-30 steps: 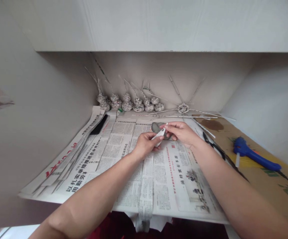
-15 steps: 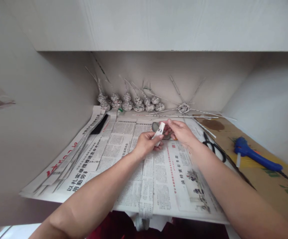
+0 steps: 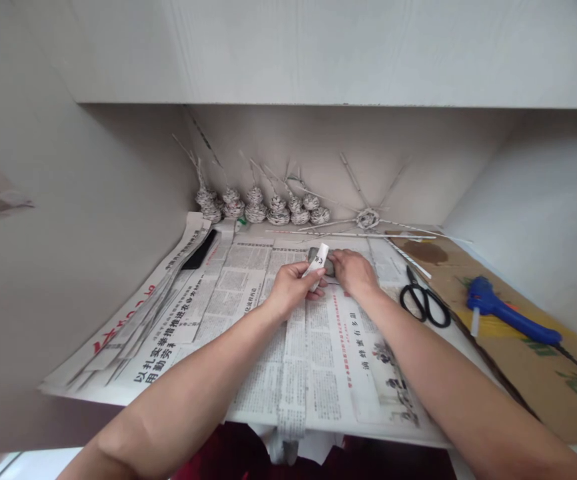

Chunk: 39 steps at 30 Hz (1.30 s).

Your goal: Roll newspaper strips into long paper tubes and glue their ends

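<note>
My left hand point(image 3: 293, 287) is closed on a folded strip of newspaper point(image 3: 318, 260), pinched between thumb and fingers, its white end with black characters pointing up. My right hand point(image 3: 353, 270) is just to the right, knuckles up and fingers curled down. Its fingertips are at a grey, flattish object point(image 3: 329, 267) that lies on the newspaper behind the strip. What that object is made of does not show, and the fingertips are partly hidden. Black-handled scissors point(image 3: 424, 303) lie to the right of my right forearm.
Gourd-shaped newspaper weavings point(image 3: 256, 207) line the back wall, beside a woven starter point(image 3: 368, 218) with radiating paper rods. Newspaper strips point(image 3: 168, 293) and a black phone-like slab point(image 3: 199, 251) lie left. A blue glue gun point(image 3: 513, 313) rests on cardboard point(image 3: 533, 380) at right.
My right hand has moved down and slightly left, away from the strip's upper end to the grey object. The scissors show more fully. My left hand still holds the strip.
</note>
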Each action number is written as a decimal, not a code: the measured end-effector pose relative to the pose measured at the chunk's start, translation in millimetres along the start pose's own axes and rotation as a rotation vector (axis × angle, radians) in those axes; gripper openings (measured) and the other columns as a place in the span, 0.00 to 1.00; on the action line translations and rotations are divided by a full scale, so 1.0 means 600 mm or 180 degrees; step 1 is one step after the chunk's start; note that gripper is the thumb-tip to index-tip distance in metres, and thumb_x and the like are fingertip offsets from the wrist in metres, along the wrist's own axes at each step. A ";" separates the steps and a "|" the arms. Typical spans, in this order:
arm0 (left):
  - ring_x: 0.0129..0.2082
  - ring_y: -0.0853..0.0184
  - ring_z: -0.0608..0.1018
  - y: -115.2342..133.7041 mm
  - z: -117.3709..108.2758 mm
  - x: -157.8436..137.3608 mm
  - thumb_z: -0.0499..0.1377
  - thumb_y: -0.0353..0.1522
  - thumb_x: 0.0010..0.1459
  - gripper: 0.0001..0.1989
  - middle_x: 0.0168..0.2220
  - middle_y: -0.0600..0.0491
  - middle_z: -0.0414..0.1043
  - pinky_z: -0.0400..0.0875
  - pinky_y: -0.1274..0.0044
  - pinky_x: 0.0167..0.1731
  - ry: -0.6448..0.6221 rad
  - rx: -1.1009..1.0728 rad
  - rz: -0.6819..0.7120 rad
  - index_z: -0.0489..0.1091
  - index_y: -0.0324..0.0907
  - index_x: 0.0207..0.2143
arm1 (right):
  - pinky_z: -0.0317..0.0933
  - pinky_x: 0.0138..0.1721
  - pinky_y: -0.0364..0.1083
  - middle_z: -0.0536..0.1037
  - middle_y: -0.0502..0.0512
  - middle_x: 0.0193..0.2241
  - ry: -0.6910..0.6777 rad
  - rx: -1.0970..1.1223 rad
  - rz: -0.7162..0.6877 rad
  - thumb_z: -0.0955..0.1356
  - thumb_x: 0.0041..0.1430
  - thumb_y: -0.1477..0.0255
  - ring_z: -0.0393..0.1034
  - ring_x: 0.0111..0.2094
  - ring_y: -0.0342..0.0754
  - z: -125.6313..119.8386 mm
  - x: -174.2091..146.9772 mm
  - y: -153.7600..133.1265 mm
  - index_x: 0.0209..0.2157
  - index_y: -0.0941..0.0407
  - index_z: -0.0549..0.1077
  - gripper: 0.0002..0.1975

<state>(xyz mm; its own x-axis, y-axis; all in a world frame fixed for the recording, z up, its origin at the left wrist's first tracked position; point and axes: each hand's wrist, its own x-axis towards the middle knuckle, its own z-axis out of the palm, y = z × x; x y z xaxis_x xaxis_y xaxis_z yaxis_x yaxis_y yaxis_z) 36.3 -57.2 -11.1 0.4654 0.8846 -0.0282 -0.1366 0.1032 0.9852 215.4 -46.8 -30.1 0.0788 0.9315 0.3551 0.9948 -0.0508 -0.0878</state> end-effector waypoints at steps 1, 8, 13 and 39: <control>0.20 0.73 0.75 0.001 0.000 -0.001 0.64 0.41 0.48 0.17 0.27 0.50 0.74 0.72 0.82 0.21 0.0006 0.0027 0.0002 0.74 0.36 0.35 | 0.53 0.34 0.45 0.76 0.57 0.36 -0.0006 -0.0002 0.0046 0.54 0.65 0.61 0.67 0.38 0.50 -0.001 0.000 0.000 0.37 0.54 0.74 0.21; 0.20 0.73 0.74 0.005 0.001 -0.003 0.63 0.44 0.48 0.19 0.27 0.50 0.73 0.69 0.83 0.18 0.0142 0.0062 0.0098 0.74 0.35 0.33 | 0.53 0.34 0.47 0.77 0.59 0.36 0.0002 -0.0004 0.0011 0.53 0.65 0.60 0.65 0.40 0.53 -0.011 -0.009 0.000 0.36 0.55 0.75 0.24; 0.23 0.71 0.73 0.000 -0.002 0.003 0.62 0.46 0.47 0.20 0.24 0.51 0.72 0.65 0.83 0.15 0.0193 0.0204 0.0322 0.75 0.36 0.30 | 0.51 0.42 0.53 0.72 0.62 0.50 0.0495 0.0102 -0.0208 0.58 0.63 0.68 0.59 0.49 0.59 -0.037 -0.019 -0.010 0.51 0.54 0.71 0.18; 0.17 0.74 0.68 -0.010 -0.004 0.006 0.62 0.46 0.46 0.19 0.21 0.54 0.69 0.63 0.81 0.17 0.0297 0.0367 0.0515 0.72 0.37 0.27 | 0.49 0.19 0.40 0.75 0.53 0.23 -0.0408 0.4203 0.0902 0.72 0.45 0.58 0.64 0.24 0.43 -0.080 -0.022 -0.052 0.33 0.57 0.79 0.18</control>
<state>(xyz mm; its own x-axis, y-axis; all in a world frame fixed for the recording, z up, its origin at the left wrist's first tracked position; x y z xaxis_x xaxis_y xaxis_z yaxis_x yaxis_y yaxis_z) 36.5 -53.5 -17.6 0.3619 0.9243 0.1216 -0.0996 -0.0914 0.9908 186.3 -74.8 12.7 0.1904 0.9772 0.0938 0.1370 0.0682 -0.9882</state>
